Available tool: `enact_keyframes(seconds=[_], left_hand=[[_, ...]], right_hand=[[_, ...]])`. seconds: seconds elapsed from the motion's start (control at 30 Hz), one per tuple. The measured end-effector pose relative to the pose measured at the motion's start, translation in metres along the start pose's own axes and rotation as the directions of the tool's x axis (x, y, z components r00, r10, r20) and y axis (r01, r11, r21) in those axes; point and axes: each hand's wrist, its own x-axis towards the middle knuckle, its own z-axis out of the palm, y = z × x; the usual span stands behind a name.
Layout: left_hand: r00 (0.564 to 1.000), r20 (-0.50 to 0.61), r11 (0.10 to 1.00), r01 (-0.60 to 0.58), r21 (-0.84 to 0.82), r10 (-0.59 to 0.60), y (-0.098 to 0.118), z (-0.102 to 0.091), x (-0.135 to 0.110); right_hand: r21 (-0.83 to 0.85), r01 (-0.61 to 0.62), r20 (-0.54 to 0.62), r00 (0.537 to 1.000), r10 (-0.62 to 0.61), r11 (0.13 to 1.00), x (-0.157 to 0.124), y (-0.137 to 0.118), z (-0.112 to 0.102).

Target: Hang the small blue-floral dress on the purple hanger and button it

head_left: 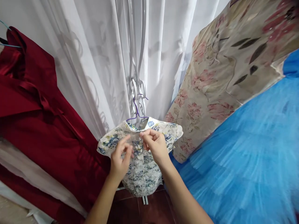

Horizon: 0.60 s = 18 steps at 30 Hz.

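A white short-sleeved floral blouse [140, 174] with blue flowers hangs in front of me on a purple wire hanger [137, 112]. From this angle I cannot tell how long it is. At the top of its front, just under the collar, my right hand [155, 143] pinches the edge of the cloth between thumb and fingers. My left hand [121, 157] hovers over the left side of the chest, its thumb and index finger apart, slightly smeared by motion. It appears to hold nothing.
The hanger hooks onto a white metal stand [137, 74] before white curtains [93, 46]. A dark red garment [53, 124] hangs close on the left. To the right are a cream floral dress [210, 84] and a bright blue ruffled dress [240, 161]. Dark red floor tiles [151, 208] show below.
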Motion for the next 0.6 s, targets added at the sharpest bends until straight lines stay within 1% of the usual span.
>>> enact_keyframes(seconds=[0.03,0.1,0.17,0.2,0.23,0.27,0.3,0.33,0.37,0.4,0.43,0.47,0.5,0.53,0.57,0.6], left_hand=[[0.998,0.008,0.996,-0.063,0.059,0.062,0.013,-0.005,0.018],[0.979,0.07,0.96,-0.2,0.197,0.189,0.035,-0.007,0.046],[0.952,0.108,0.909,-0.306,0.282,0.286,0.053,-0.001,0.062],[0.941,0.096,0.89,-0.339,0.306,0.325,0.06,0.002,0.065],[0.933,0.056,0.877,-0.353,0.325,0.355,0.065,0.004,0.067],[0.927,-0.01,0.872,-0.348,0.345,0.374,0.068,0.005,0.068],[0.918,-0.106,0.875,-0.323,0.361,0.383,0.068,0.002,0.068],[0.898,-0.228,0.888,-0.279,0.364,0.376,0.065,-0.003,0.068],[0.865,-0.362,0.913,-0.223,0.342,0.347,0.058,-0.011,0.069],[0.817,-0.5,0.946,-0.162,0.28,0.288,0.048,-0.021,0.07],[0.75,-0.633,0.979,-0.107,0.172,0.193,0.035,-0.034,0.07],[0.678,-0.732,0.997,-0.067,0.03,0.067,0.019,-0.046,0.07],[0.587,-0.801,0.985,-0.041,-0.17,-0.114,0.002,-0.058,0.069],[0.474,-0.829,0.934,-0.039,-0.356,-0.296,-0.015,-0.068,0.067],[0.426,-0.814,0.894,-0.023,-0.447,-0.396,-0.032,-0.074,0.063],[0.393,-0.778,0.845,-0.005,-0.534,-0.49,-0.047,-0.077,0.057]], right_hand=[[-0.015,0.007,0.012,1.0,-0.006,1.0,-0.002,-0.003,-0.001],[-0.044,0.026,0.032,0.999,-0.025,0.999,-0.004,-0.006,-0.004],[-0.078,0.05,0.043,0.998,-0.047,0.996,-0.002,-0.004,-0.008],[-0.099,0.06,0.044,0.997,-0.056,0.993,0.0,0.0,-0.011],[-0.119,0.064,0.039,0.997,-0.059,0.991,0.001,0.007,-0.014],[-0.14,0.061,0.033,0.998,-0.057,0.988,0.002,0.015,-0.017],[-0.158,0.05,0.031,0.998,-0.046,0.986,0.003,0.024,-0.021],[-0.169,0.031,0.038,0.999,-0.025,0.985,0.002,0.034,-0.025],[-0.173,0.001,0.054,0.998,0.008,0.985,-0.001,0.043,-0.029],[-0.169,-0.037,0.079,0.996,0.051,0.985,-0.005,0.052,-0.033],[-0.164,-0.08,0.111,0.989,0.099,0.983,-0.011,0.06,-0.036],[-0.161,-0.123,0.144,0.979,0.146,0.979,-0.017,0.066,-0.038],[-0.163,-0.16,0.173,0.967,0.187,0.974,-0.024,0.07,-0.04],[-0.17,-0.185,0.2,0.955,0.218,0.968,-0.032,0.074,-0.04],[-0.183,-0.198,0.222,0.946,0.237,0.963,-0.038,0.076,-0.04],[-0.197,-0.197,0.238,0.941,0.242,0.96,-0.044,0.078,-0.04]])
